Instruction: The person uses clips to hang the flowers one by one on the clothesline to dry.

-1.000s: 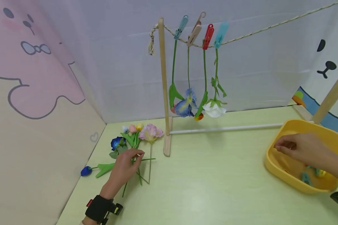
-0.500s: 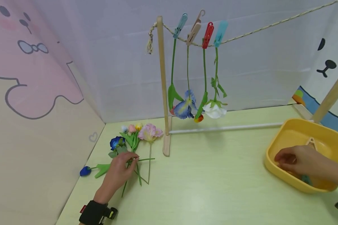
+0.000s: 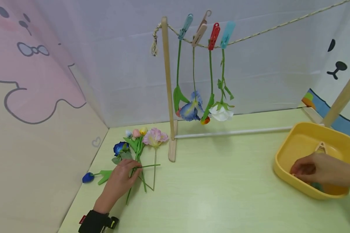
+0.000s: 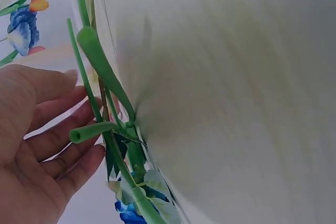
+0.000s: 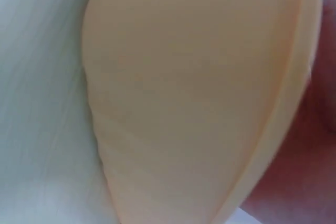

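My left hand (image 3: 121, 178) is low over crossed artificial flower stems (image 3: 149, 166) at the left of the table. In the left wrist view its fingers (image 4: 63, 153) are loosely bent beside the green stems (image 4: 102, 61), fingertips at or against them, without closing round one. My right hand (image 3: 318, 168) reaches into the yellow basket (image 3: 283, 174) with fingers curled together. A small beige tip, seemingly a clothespin (image 3: 293, 175), shows at its fingertips; the rest is hidden. The right wrist view shows mostly the basket's outer wall (image 5: 189, 93).
Four-sided space aside, a rope (image 3: 268, 32) on wooden posts (image 3: 167, 71) carries several clothespins with hanging flowers, including a white rose (image 3: 221, 112). A white rod (image 3: 236, 132) runs low between the posts. Another beige clothespin (image 3: 321, 148) lies in the basket; a blue tulip (image 3: 88, 177) lies far left.
My right hand has lowered deeper into the basket and its fingers have drawn together at a clothespin. My left hand has come down slightly to the stems.
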`<state>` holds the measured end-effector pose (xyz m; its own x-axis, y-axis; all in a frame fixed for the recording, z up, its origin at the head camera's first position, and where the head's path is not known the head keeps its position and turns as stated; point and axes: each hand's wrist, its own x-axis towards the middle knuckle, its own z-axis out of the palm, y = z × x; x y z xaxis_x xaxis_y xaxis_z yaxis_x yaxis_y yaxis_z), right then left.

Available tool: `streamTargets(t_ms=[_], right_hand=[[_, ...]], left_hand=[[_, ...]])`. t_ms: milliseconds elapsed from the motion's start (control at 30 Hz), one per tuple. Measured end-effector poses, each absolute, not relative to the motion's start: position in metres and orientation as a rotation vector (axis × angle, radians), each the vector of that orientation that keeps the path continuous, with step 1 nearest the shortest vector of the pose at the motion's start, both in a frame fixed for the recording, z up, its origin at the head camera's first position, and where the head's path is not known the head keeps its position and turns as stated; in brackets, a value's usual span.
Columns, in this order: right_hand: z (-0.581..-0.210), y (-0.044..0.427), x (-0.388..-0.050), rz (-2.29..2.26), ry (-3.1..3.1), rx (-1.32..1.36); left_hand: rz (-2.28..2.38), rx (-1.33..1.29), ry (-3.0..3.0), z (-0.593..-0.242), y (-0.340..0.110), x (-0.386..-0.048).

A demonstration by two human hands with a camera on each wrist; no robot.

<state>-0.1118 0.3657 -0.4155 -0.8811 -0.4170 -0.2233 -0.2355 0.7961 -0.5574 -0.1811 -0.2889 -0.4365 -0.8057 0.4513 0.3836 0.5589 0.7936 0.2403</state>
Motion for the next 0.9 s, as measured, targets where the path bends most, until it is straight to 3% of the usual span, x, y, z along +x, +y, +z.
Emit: streamTargets(t_ms=[500,700,900], right_hand=[[-0.423,0.349,-0.115,-0.689,3.038,-0.571],[-0.421,0.346,-0.117,-0.687,2.962,-0.525],[-0.418,0.346,-0.115,-0.742,2.907,-0.571]], left_hand=[[-0.459,-0.848,-2.657,-0.434,-0.263,-0.187],[-0.462,-0.931,-2.635,-0.434,-0.249,-0.187],[-0.476,-0.846,-2.714,-0.431,-0.253,-0.185]])
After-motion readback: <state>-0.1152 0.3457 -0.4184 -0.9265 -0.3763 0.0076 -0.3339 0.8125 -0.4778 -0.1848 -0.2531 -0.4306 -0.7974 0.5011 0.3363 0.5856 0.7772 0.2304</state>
